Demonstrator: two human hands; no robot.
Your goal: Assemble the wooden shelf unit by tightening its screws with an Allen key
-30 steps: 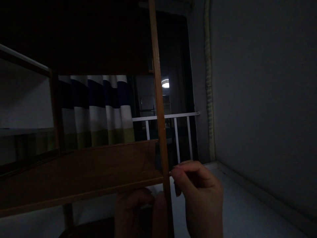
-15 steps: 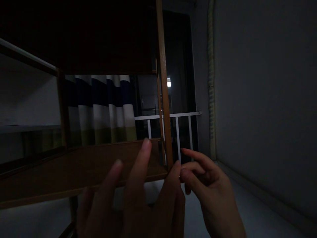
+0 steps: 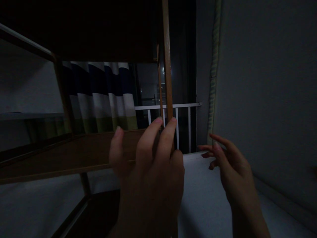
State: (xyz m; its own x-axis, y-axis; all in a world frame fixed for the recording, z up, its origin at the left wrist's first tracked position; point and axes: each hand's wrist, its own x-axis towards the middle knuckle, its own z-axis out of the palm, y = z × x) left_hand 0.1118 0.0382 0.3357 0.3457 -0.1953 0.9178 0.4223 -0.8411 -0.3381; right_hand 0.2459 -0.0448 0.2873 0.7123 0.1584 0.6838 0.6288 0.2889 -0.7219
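- The grey plaster wall (image 3: 267,82) fills the right side of the dim room, and a pale padded strip (image 3: 213,66) runs up its left edge.
- The brown wooden shelf rack (image 3: 74,155) fills the left side. Its flat middle board is tilted slightly toward the camera, and a darker board closes the top.
- A curtain with dark blue, white and olive stripes (image 3: 104,96) hangs behind the rack, seen between the two boards.
- A pale flat surface (image 3: 205,198) lies under both hands, at the foot of the wall.
- A white metal railing with thin vertical bars (image 3: 183,109) stands behind the rack, in front of a dark opening.
- The thin upright wooden post (image 3: 167,66) of the rack rises at the right end of the middle board.
- The left hand (image 3: 151,172) is raised at the right end of the middle board. Its fingers are stretched up, and two fingertips rest against the upright post. It closes on nothing.
- The right hand (image 3: 230,165) is just to the right, apart from the rack. It is open, with loosely spread fingers, and it holds nothing.
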